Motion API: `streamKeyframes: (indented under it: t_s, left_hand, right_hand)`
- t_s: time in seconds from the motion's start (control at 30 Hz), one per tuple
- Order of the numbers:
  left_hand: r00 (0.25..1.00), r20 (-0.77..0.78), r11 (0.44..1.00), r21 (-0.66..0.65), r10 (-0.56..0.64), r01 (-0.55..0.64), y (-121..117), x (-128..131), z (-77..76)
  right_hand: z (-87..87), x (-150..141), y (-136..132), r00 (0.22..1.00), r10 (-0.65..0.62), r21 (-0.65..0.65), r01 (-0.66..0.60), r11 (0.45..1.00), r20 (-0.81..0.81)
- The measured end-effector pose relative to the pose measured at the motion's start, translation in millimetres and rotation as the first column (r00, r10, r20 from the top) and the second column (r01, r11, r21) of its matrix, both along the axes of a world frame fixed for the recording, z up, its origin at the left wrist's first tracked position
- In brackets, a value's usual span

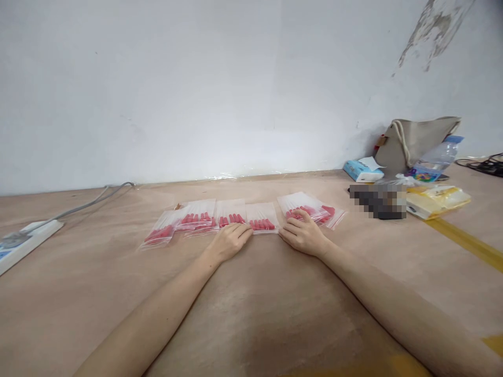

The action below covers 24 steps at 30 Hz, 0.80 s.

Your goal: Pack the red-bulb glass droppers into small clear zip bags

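Several small clear zip bags holding red stick-like pieces lie in a row on the brown tabletop. Near the middle is one zip bag, flat, its closure edge toward me. My left hand is closed at that bag's lower left corner and partly covers the zip bag beside it. At the lower right corner, my right hand has its fingers curled, with some over the overlapping bags on the right. The fingertips' exact grip is partly hidden. Other filled bags lie left of my left hand.
A white power strip with a grey cable lies at far left. On the right are a tissue pack, a beige bag, a clear plastic container, a blurred dark object and a yellow-white packet. A wall rises behind.
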<state>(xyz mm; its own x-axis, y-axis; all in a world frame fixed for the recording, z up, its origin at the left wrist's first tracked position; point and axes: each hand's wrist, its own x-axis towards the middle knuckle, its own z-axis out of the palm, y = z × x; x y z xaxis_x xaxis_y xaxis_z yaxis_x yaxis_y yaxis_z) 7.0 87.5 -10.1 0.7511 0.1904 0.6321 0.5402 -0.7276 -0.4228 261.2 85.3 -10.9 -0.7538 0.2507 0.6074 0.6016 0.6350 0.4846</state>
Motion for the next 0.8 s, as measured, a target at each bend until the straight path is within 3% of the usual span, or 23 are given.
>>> streamKeyframes:
  t_s: [0.3,0.6,0.8]
  left_hand:
    - [1.000,0.022,0.999,-0.028,0.020,-0.020,-3.6,4.4,2.0]
    - [0.999,0.038,0.998,-0.058,0.024,-0.022,-2.6,3.3,-0.7]
    - [1.000,0.017,0.997,-0.075,0.009,-0.008,-3.8,3.2,1.6]
  right_hand:
    - [4.1,-3.6,-3.9,0.997,-0.030,0.039,0.033,0.999,-0.066]
    - [0.0,-54.4,1.4,0.993,0.063,0.076,-0.055,0.996,-0.104]
    - [1.5,-57.7,3.8,0.993,0.082,0.107,-0.073,0.992,-0.082]
